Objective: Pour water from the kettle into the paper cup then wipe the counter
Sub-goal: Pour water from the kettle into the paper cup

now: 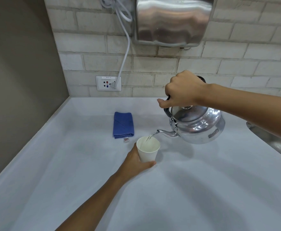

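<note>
A shiny metal kettle [201, 125] hangs tilted above the white counter [203, 189], its spout pointing left. My right hand [183, 91] grips its black handle from above. A thin stream of water runs from the spout into a white paper cup [149, 151] that stands upright on the counter. My left hand [134, 161] wraps around the cup's left and near side. A folded blue cloth [123, 125] lies flat on the counter behind the cup, to its left, touched by neither hand.
A steel hand dryer [171, 20] hangs on the brick wall above, its white cord plugged into a wall socket [108, 83]. A sink rim [273, 140] shows at the right edge. A grey side wall bounds the counter on the left.
</note>
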{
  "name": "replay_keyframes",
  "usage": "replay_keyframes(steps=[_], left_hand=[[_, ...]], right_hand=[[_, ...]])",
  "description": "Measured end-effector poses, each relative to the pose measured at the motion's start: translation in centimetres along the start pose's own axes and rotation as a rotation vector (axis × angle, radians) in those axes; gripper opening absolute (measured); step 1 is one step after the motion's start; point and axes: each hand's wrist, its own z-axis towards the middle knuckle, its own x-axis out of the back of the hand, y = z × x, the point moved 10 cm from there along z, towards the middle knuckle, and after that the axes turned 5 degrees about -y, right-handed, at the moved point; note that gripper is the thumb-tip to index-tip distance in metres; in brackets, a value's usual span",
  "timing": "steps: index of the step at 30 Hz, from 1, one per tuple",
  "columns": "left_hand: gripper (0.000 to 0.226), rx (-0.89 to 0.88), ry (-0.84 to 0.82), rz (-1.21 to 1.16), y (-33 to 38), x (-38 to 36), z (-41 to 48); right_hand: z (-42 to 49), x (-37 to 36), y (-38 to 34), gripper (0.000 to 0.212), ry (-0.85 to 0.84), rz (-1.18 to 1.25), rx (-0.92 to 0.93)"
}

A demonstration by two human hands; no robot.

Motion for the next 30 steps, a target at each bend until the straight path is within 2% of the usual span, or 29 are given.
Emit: replay_keyframes(steps=[30], left_hand=[[0.087,-0.008,-0.007,-0.007,0.44,0.01,-0.12]], right_hand=[[-0.16,-0.02,0.19,0.064,-0.015,-0.021,0.004]])
